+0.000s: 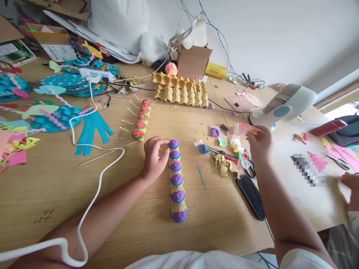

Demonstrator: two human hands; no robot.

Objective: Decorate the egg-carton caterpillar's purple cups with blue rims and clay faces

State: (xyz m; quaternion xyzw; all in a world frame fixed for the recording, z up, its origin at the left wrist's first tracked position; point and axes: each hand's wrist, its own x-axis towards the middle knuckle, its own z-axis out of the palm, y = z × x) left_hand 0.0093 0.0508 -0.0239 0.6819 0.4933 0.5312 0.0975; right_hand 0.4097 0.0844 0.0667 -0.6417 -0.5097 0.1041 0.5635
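My left hand (pixel 153 157) rests on the wooden table (pixel 126 220) with its fingers curled against the top of an egg-carton caterpillar (pixel 176 181) capped in purple and blue clay. My right hand (pixel 259 142) is raised to the right, pinching a small clear plastic bag (pixel 243 129) with a bit of orange clay in it. Between the hands lie small bags of purple, green and blue clay (pixel 217 136), a red-handled tool (pixel 224 153), a blue stick (pixel 201 177) and crumpled brown carton scraps (pixel 224 166).
A second caterpillar with red caps and pins (pixel 141 119) lies further back. Egg cartons (pixel 181 89), a cardboard box (pixel 193 61), a white fan (pixel 283 106), a black phone (pixel 251 194), a white cable (pixel 95 164) and blue paper fish (pixel 56 116) surround the spot. Another person's hand (pixel 352 183) shows at right.
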